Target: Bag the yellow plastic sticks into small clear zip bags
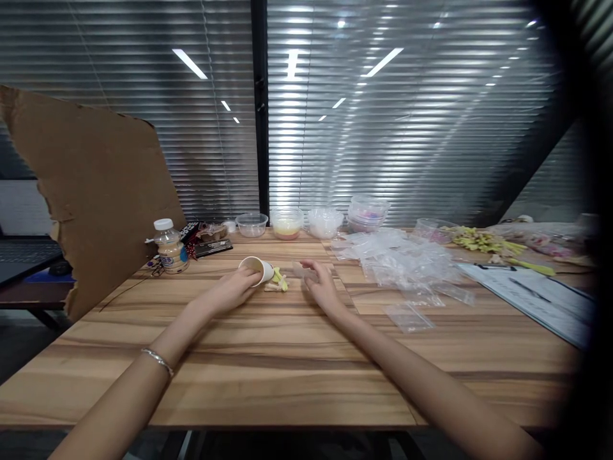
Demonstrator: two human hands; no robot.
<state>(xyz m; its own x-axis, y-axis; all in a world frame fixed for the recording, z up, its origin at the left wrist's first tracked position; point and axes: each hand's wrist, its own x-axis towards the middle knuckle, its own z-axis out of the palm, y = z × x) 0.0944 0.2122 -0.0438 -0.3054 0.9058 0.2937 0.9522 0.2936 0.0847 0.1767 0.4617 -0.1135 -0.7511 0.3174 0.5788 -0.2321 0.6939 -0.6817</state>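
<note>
- Left hand [235, 289] closed on the near side of the paper cup [266, 271], fingers [247, 276] bent at its rim.
- Right hand [322, 289] apart, to the cup's right, fingers partly curled.
- Both forearms [124, 396] reach forward, converging toward the cup.

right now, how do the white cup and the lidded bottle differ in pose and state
The white cup is tipped, while the bottle stands upright. The cup's mouth is open, whereas the bottle is capped with a white lid. The left hand is at the cup; neither hand touches the bottle. Both show white: the cup's wall and the bottle's lid.
</note>
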